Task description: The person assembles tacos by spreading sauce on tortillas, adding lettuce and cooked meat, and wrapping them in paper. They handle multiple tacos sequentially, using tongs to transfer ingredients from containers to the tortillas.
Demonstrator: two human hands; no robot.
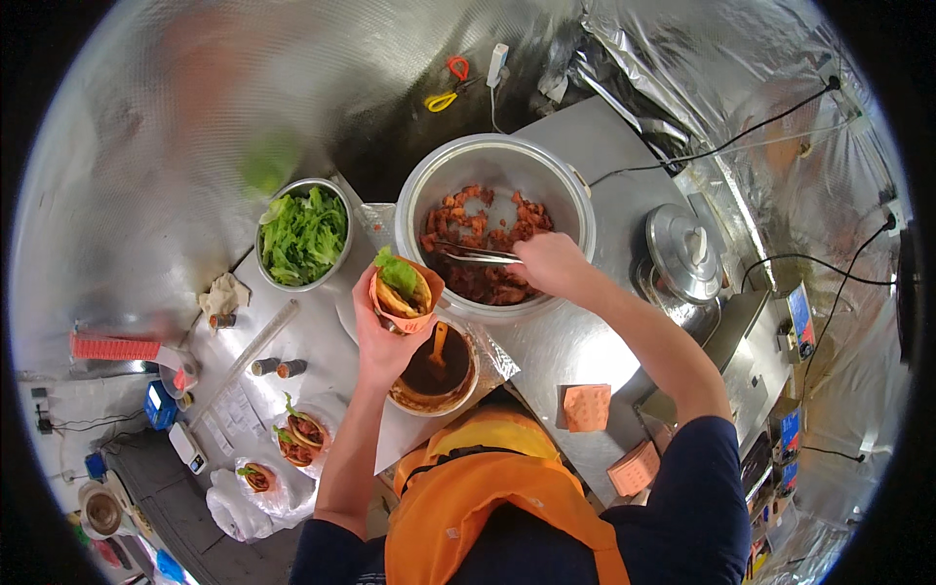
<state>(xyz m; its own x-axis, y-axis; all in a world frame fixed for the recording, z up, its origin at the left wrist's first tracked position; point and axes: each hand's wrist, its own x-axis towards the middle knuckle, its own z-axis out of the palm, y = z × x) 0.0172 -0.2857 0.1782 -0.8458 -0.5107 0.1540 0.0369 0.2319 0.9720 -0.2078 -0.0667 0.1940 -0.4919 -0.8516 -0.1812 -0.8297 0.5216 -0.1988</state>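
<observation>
My left hand (380,343) is wrapped around a filled flatbread (402,285) in an orange paper sleeve, with green lettuce sticking out of its top. My right hand (552,261) grips metal tongs (478,255), whose tips reach down into a large round pot (417,185). Chunks of reddish-brown meat (489,289) cover much of the pot's bottom. Just below the left hand stands a bowl of dark brown sauce (413,374) with an orange-handled utensil (439,343) in it. A metal bowl (343,255) of cut lettuce (304,237) sits beyond and left of that hand.
Filled flatbreads (302,441) lie in clear plastic bags at lower left. Stacked orange paper sleeves (587,408) rest on the steel counter near my right arm. A lidded metal pot (682,252) stands at right. Scissors (444,97) and a power strip (498,64) are at the back.
</observation>
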